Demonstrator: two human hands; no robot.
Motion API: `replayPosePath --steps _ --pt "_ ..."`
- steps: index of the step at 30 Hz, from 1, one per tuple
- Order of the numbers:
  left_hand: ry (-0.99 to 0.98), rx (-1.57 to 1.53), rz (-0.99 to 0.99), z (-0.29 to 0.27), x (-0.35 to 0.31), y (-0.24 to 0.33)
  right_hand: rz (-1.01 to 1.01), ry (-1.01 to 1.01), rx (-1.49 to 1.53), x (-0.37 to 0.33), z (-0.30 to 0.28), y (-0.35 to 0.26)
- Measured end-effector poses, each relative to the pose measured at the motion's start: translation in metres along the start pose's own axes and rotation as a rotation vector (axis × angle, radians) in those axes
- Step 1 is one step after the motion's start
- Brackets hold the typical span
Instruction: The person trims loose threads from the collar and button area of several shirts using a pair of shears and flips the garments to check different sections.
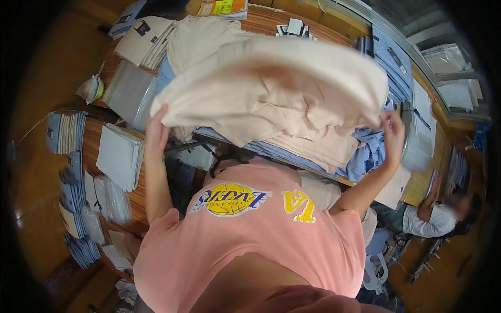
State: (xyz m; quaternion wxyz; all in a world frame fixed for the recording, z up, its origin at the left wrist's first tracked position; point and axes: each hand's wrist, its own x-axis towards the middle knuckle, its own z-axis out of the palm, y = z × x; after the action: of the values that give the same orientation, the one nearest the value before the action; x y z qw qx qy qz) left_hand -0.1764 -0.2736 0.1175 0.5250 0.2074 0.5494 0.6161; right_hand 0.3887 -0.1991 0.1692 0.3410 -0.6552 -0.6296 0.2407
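A cream garment [318, 70] is spread in the air over the table, its far side billowing and blurred by motion. My left hand [157, 130] grips its left edge, thumb and fingers closed on the cloth. At the right edge my right hand [394, 133] has its fingers pinched on the cloth. Below the garment lies a pile of more cream cloth [323, 151] over blue cloth. Crumpled blue cloth [368, 151] sits just left of my right hand. Whether the garment is a shirt cannot be told, as its shape is folded and partly blurred.
Packed cream garments [143, 41] and clear plastic bags [130, 91] lie at the left of the table. Folded blue shirts [391, 62] are stacked at the far right. White packs [120, 156] rest on a side table at left. Another person [433, 216] is at the right.
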Motion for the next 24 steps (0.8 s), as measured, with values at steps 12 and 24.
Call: replayPosePath --steps 12,24 --pt "0.141 -0.481 -0.565 0.011 -0.033 -0.083 0.452 0.239 0.319 -0.128 0.093 0.033" --pt "-0.206 0.294 -0.210 0.016 0.020 -0.018 -0.011 0.302 0.235 -0.176 0.104 0.026"
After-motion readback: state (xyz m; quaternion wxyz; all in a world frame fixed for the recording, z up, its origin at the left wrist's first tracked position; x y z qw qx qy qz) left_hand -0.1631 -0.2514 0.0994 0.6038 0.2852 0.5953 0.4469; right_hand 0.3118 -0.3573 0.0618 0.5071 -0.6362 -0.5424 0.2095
